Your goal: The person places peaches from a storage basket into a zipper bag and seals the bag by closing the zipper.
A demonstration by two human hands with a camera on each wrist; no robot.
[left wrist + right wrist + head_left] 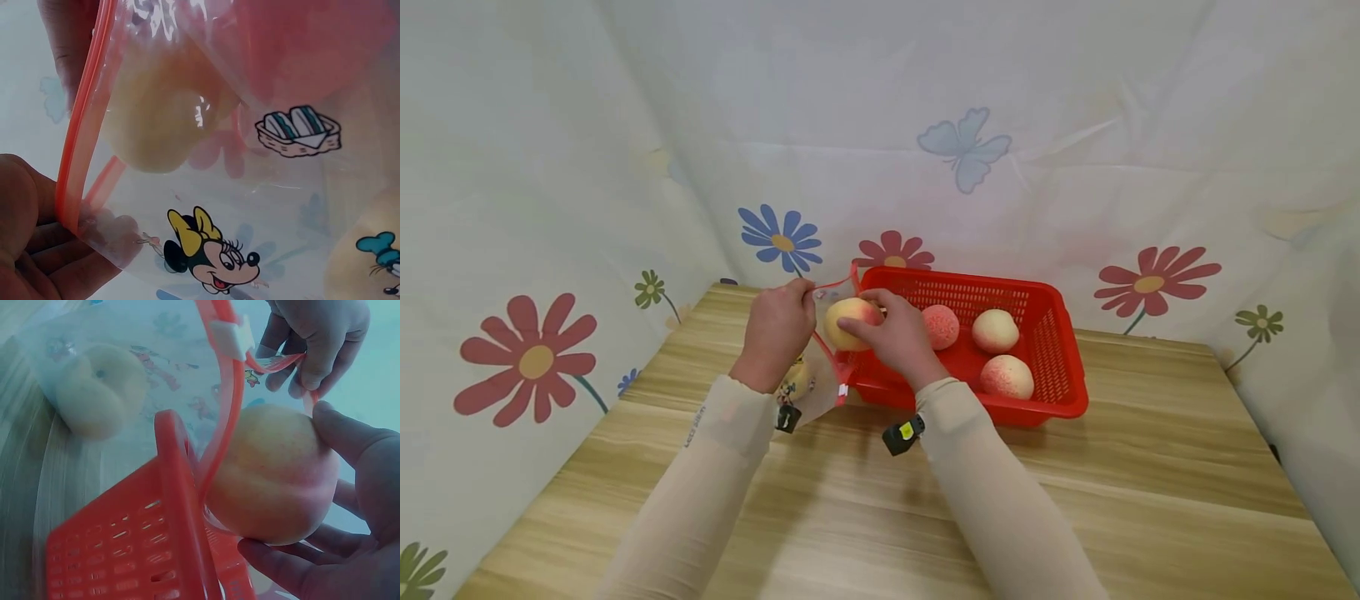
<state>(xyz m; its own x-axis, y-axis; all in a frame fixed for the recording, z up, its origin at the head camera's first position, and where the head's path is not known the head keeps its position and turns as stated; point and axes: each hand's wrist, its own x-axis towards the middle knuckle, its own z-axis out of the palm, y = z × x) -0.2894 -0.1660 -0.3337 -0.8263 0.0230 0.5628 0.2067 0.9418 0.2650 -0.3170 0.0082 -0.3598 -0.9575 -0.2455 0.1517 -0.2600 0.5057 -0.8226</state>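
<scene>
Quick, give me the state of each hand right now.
Left hand: closed, pinching the zip bag's red rim.
Right hand: closed, fingers round a peach at the bag mouth.

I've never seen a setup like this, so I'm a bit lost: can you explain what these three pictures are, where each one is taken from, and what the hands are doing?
There is no machine: a person works with bare hands and wears three cameras. The wide picture comes from the head and looks down at a wooden table. The two close-ups come from the wrists. On the table stands a red basket with three peaches inside. The left hand pinches the rim of a clear zip bag with cartoon prints; one peach in the bag already lies at its bottom. The right hand grips another peach at the bag's mouth.
</scene>
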